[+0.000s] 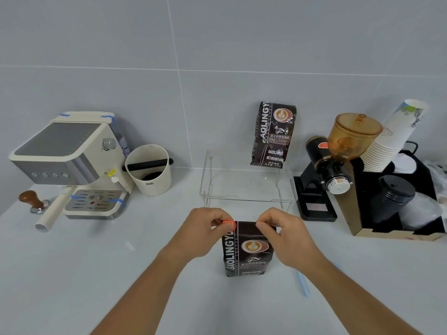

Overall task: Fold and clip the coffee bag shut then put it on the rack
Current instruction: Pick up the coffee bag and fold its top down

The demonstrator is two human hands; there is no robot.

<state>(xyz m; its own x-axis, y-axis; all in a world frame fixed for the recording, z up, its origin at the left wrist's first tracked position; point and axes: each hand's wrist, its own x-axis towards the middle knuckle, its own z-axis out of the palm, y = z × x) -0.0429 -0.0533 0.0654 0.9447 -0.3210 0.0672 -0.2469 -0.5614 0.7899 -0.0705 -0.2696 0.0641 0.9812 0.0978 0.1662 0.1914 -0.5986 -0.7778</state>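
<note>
A dark brown coffee bag [246,252] stands upright on the white counter in front of me, its top folded down. My left hand [205,228] pinches an orange-red clip [229,223] at the bag's top left corner. At the top right corner, my right hand [280,232] pinches the folded edge. Just behind the bag stands the clear acrylic rack [246,197]. A second coffee bag [273,135] leans against the wall on the rack's far right.
A cream espresso machine [70,163], a wooden-handled tamper [32,201] and a knock box [148,170] stand at the left. On the right are a black grinder [333,165] and a cup organiser [396,189]. A pale blue strip [302,282] lies near my right forearm.
</note>
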